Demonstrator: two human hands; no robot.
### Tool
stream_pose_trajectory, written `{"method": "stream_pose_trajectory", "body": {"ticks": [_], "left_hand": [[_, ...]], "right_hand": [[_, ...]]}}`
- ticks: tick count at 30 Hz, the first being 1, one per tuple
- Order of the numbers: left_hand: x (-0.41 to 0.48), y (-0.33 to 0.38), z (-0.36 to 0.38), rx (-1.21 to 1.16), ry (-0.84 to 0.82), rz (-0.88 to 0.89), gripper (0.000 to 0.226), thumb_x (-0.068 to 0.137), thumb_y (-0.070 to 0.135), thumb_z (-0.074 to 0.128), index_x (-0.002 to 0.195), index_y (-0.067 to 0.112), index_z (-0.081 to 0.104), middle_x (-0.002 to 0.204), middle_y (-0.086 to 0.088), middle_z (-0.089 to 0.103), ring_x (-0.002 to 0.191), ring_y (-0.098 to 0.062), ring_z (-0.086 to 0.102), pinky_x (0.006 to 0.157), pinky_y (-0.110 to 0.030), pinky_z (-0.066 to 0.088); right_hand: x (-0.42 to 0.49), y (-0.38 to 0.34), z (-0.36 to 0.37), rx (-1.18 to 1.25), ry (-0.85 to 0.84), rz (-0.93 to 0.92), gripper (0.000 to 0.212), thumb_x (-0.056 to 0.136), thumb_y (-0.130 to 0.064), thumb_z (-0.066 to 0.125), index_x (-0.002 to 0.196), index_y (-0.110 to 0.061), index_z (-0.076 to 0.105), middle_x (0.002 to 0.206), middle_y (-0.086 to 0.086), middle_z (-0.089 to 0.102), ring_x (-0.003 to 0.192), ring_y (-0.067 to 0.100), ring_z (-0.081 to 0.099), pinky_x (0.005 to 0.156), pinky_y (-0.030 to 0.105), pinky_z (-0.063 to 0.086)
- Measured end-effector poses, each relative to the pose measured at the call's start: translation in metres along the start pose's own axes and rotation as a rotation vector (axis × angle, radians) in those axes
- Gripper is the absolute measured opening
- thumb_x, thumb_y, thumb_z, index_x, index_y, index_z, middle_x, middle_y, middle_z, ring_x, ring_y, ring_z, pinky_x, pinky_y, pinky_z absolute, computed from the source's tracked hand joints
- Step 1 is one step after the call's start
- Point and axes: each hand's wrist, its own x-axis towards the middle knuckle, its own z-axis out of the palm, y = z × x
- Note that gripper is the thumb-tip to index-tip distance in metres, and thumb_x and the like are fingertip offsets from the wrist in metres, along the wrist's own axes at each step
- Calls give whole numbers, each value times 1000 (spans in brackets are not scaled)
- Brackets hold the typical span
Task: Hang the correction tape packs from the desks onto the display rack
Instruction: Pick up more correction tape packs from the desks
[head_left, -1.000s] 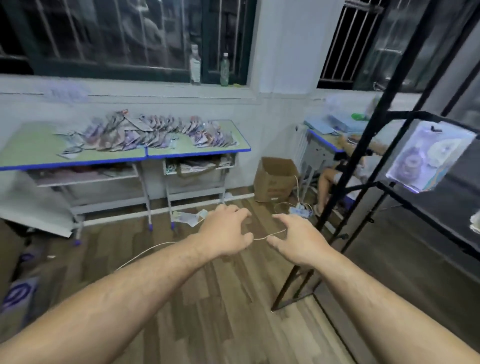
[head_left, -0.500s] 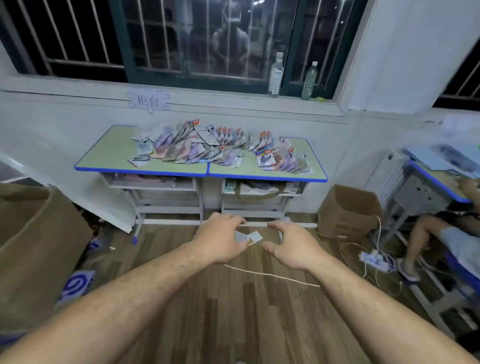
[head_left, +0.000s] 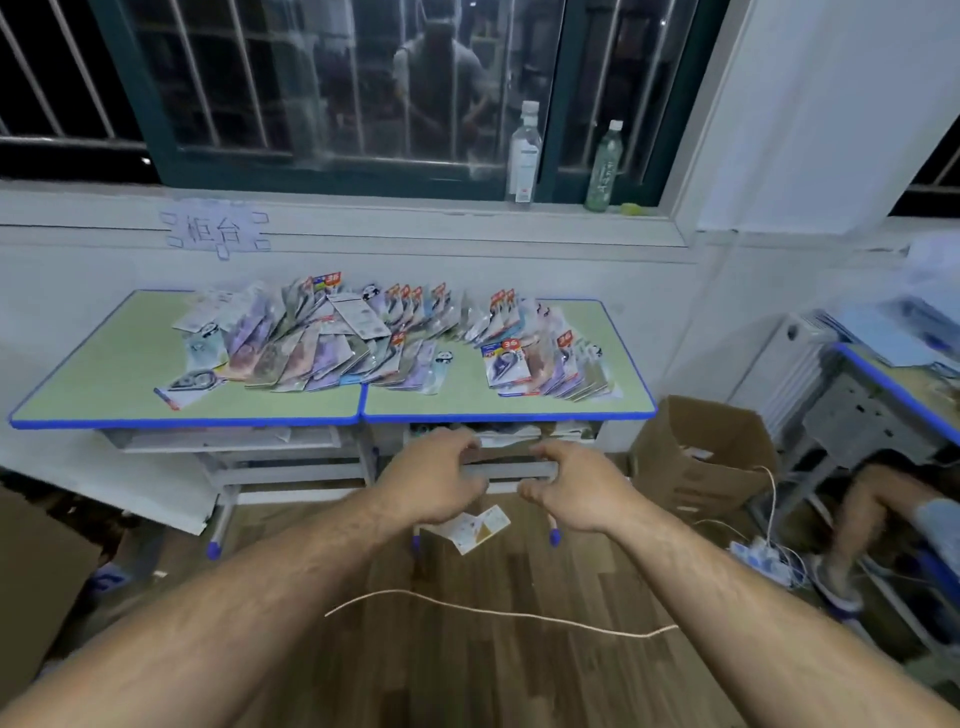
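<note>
Several correction tape packs (head_left: 332, 343) lie fanned out in overlapping rows across two green desks with blue edges (head_left: 104, 400) under the window. One more group of packs (head_left: 540, 364) sits on the right desk. My left hand (head_left: 436, 483) and my right hand (head_left: 576, 493) hover side by side in front of the desks, below the desktop level, fingers loosely curled and empty. The display rack is out of view.
An open cardboard box (head_left: 701, 457) stands right of the desks. A loose pack or card (head_left: 472, 527) lies on the wooden floor under my hands. A thin white cable (head_left: 493, 613) crosses the floor. A seated person's leg (head_left: 872, 499) and another desk (head_left: 904, 395) are at the right. Two bottles (head_left: 524, 150) stand on the sill.
The view has swung left from the black rack to the desks and drawn closer. Both hands stay empty, held out together in front.
</note>
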Motion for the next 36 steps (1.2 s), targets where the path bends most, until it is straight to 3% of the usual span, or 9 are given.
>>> {"method": "stream_pose_trajectory", "body": {"ticks": [5,9,14,22,26,29,32,34,36], "left_hand": [[94,-14,-4,-59,-77,4,49,89,45,68,135,30,58,132,1,61,112,-17,60,97,-35,52],[169,-27,-12,-93,-121,0,54,93,42,66,143,26,52,144,-2,54,126,-21,55,100,-32,45],[248,-43,-19,-133,-173,-24,53,94,38,64,143,21,52,148,-6,54,127,-22,55,100,-31,44],[336,-48,-3,-141,-298,-45,55,96,39,65,145,17,51,148,-5,54,131,-23,53,104,-31,43],[369,-41,11,-157,-352,-92,49,97,38,64,139,16,55,140,-5,60,119,-21,59,92,-27,42],[390,-40,24,-187,-368,-178,50,95,41,65,138,16,55,138,-4,62,109,-20,59,88,-28,42],[410,-41,36,-229,-353,-240,58,95,35,67,147,18,48,139,-5,61,121,-25,60,87,-26,40],[420,-42,44,-249,-353,-254,53,95,32,65,144,22,49,126,-4,65,110,-24,62,79,-26,40],[426,-43,52,-262,-354,-252,46,95,38,62,139,25,54,113,1,66,97,-20,63,73,-29,46]], "right_hand": [[77,15,-10,7,-17,61,60,91,-45,69,145,-23,54,146,0,58,131,21,56,105,32,47],[141,17,-20,34,-10,129,58,92,-40,69,145,-21,54,142,2,61,129,22,57,102,30,48],[210,17,-30,40,-17,189,62,94,-40,67,149,-18,50,150,1,55,137,21,52,105,28,43],[292,48,-33,86,-46,300,38,90,-36,67,127,-24,67,121,1,71,112,20,65,91,30,53],[333,78,-32,132,-8,350,34,90,-40,62,116,-19,68,115,3,72,103,23,68,87,33,56],[359,97,-32,173,28,390,36,93,-33,64,121,-10,65,117,12,69,107,31,66,89,38,55],[383,112,-25,170,10,418,29,90,-39,64,103,-13,58,96,7,64,93,29,66,70,35,51],[398,123,-17,164,-4,420,37,84,-50,61,94,-16,51,81,1,57,77,24,62,53,30,40],[407,127,-14,219,28,409,41,81,-55,64,94,-20,46,73,-5,52,70,20,58,48,28,35]]}}
